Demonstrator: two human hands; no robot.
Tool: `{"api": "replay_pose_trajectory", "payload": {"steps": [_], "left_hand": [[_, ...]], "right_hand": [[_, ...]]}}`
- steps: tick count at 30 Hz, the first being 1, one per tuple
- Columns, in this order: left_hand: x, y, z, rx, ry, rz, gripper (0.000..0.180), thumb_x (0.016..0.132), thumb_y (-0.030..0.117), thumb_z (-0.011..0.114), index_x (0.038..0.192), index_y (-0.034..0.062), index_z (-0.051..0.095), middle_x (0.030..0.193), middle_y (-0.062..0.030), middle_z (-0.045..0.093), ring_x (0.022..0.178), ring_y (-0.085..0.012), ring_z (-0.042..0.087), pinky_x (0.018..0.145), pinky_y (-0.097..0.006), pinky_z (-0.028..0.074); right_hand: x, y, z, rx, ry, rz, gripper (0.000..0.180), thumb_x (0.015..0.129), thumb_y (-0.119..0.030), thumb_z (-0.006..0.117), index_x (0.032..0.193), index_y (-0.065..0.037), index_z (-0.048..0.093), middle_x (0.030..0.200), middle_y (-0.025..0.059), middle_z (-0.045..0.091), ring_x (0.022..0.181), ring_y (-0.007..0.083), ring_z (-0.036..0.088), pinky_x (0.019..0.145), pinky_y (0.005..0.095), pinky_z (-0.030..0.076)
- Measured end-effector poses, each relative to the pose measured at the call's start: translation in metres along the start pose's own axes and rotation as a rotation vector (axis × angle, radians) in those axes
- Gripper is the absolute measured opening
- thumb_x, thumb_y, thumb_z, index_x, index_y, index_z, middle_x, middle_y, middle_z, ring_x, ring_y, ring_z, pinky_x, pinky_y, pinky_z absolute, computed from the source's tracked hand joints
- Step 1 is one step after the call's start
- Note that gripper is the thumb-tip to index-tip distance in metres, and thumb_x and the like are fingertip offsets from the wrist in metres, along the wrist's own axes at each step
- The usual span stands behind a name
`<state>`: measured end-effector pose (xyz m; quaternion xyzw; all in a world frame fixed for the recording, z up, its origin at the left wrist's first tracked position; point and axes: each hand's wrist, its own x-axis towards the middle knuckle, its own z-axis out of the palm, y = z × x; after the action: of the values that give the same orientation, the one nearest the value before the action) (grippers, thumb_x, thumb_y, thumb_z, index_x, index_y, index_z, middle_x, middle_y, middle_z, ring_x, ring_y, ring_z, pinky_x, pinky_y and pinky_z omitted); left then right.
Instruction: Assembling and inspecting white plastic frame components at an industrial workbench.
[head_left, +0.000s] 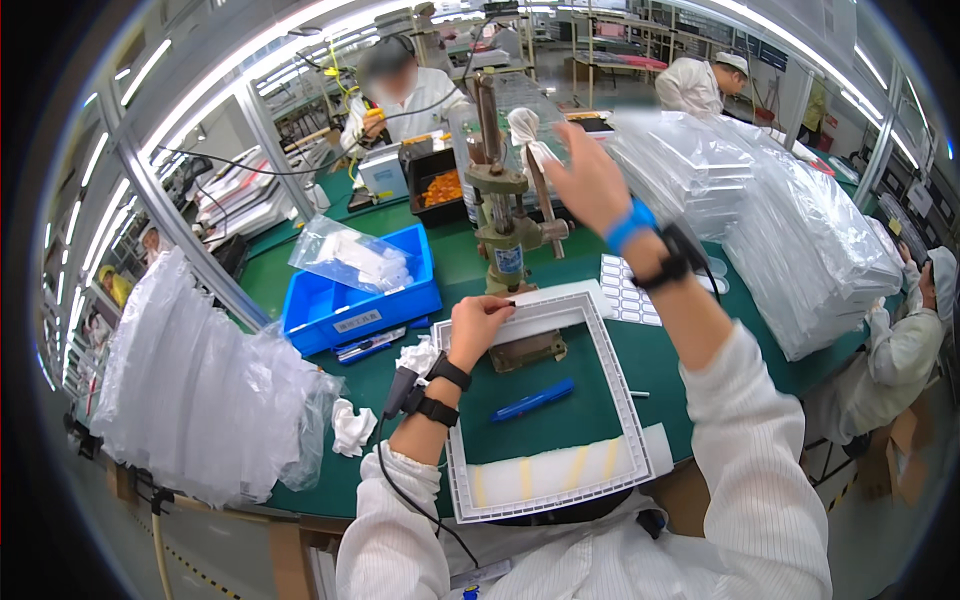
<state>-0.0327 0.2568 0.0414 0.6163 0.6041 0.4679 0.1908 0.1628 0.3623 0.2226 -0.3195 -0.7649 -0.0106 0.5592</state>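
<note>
A white rectangular plastic frame [622, 400] lies on the green bench, its far side by the base of a green hand-lever press [505, 215]. My left hand [480, 328] is closed at that far side, thumb and fingertips pinching a small black piece [512, 304] against the frame. Raised beside the press, my right hand [592, 182] is open, fingers apart and slightly blurred. It is nearest the press lever [540, 185], whose end is wrapped in white cloth [524, 128]; I see no grip on it. Inside the frame's opening lie a blue marker pen [532, 399] and a metal block [528, 350].
Left stand a blue bin [420, 285] holding bagged white parts and a stack of plastic-wrapped sheets [190, 380]. More wrapped stacks [790, 240] fill the right. A taped white foam roll [560, 472] lies at the near edge. Across the bench sits a co-worker [415, 100].
</note>
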Motion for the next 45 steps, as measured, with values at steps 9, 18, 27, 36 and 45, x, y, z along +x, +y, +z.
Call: {"api": "replay_pose_trajectory", "payload": {"steps": [9, 18, 27, 36, 45], "left_hand": [[0.007, -0.001, -0.007, 0.003, -0.085, -0.027, 0.02, 0.078, 0.012, 0.076, 0.09, -0.004, 0.075, 0.078, -0.0115, 0.074, 0.071, -0.0135, 0.068, 0.067, -0.027, 0.052], [0.003, 0.008, -0.022, 0.121, -0.125, 0.052, 0.019, 0.077, 0.012, 0.074, 0.089, -0.0032, 0.073, 0.078, -0.0149, 0.072, 0.07, -0.0201, 0.069, 0.067, -0.031, 0.053], [-0.079, 0.037, -0.09, 0.152, -0.104, 0.05, 0.016, 0.088, 0.008, 0.065, 0.095, -0.0025, 0.056, 0.083, -0.0192, 0.066, 0.077, -0.0341, 0.066, 0.069, -0.039, 0.052], [-0.144, 0.049, -0.13, -0.327, -0.099, -0.561, 0.012, 0.099, 0.021, 0.057, 0.101, 0.0107, 0.052, 0.093, -0.0004, 0.056, 0.088, -0.011, 0.053, 0.071, -0.031, 0.047], [-0.145, 0.033, -0.124, 0.114, -0.12, -0.184, 0.014, 0.091, 0.01, 0.064, 0.1, 0.0035, 0.056, 0.103, -0.0119, 0.053, 0.088, -0.0246, 0.058, 0.078, -0.035, 0.049]], "right_hand": [[-0.246, -0.092, -0.143, -0.256, -0.723, 0.608, 0.042, 0.086, -0.039, 0.069, 0.103, -0.004, 0.054, 0.098, 0.0183, 0.063, 0.081, 0.0391, 0.065, 0.068, 0.048, 0.053], [-0.264, -0.066, -0.14, -0.225, -0.632, 0.533, 0.021, 0.086, -0.021, 0.063, 0.094, -0.002, 0.057, 0.078, 0.0213, 0.066, 0.073, 0.0425, 0.066, 0.065, 0.0519, 0.053], [-0.173, -0.049, -0.145, -0.265, -0.931, 0.358, 0.022, 0.086, -0.025, 0.064, 0.104, -0.014, 0.068, 0.084, 0.016, 0.07, 0.081, 0.0373, 0.068, 0.073, 0.0476, 0.054], [-0.117, 0.02, -0.014, -0.154, -1.108, 0.077, 0.029, 0.088, -0.025, 0.066, 0.116, -0.021, 0.071, 0.103, 0.0144, 0.072, 0.095, 0.0354, 0.067, 0.085, 0.0439, 0.054], [-0.142, 0.039, 0.015, -0.023, -0.933, -0.034, 0.025, 0.091, -0.024, 0.063, 0.114, -0.02, 0.072, 0.101, 0.0096, 0.07, 0.098, 0.0323, 0.065, 0.086, 0.0444, 0.052]]}}
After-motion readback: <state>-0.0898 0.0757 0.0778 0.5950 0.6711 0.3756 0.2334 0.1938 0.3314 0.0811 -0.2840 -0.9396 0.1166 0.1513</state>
